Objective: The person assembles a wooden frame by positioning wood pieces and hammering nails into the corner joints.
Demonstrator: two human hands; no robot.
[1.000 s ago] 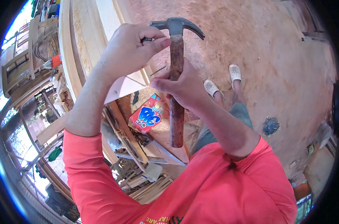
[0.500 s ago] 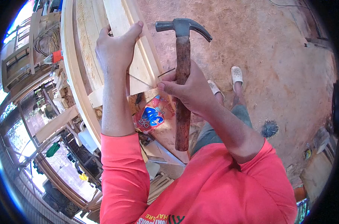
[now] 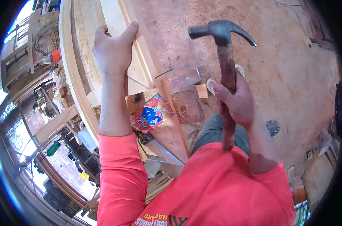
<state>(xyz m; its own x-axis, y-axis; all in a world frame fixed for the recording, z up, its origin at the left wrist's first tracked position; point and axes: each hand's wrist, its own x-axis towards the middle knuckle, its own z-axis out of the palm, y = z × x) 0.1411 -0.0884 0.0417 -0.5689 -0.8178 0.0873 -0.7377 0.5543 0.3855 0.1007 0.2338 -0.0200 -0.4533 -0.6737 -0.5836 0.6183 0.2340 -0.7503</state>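
Note:
My left hand (image 3: 114, 49) grips the edge of a pale wooden board (image 3: 116, 15), thumb on top and fingers bent over the side. Near my body, the board meets another wooden piece (image 3: 139, 89) along a thin diagonal dark line. A thin nail (image 3: 163, 74) sticks out sideways from the corner of the wood. Wrapped round the wooden handle of a claw hammer (image 3: 227, 67), my right hand (image 3: 237, 100) holds it up to the right of that corner. The hammer head is uppermost, its face towards the left and its claw towards the right.
A red and blue packet (image 3: 150, 117) lies below the corner, beside a wooden plank edge (image 3: 174, 116). An orange-tipped tool (image 3: 55, 56) and coiled cable (image 3: 45, 39) are at the left. My feet in pale clogs stand on the dusty floor (image 3: 284, 75).
My right hand has let go of the nail and moved right with the hammer, away from the corner. The nail stays in the wood. My left hand keeps its hold on the board.

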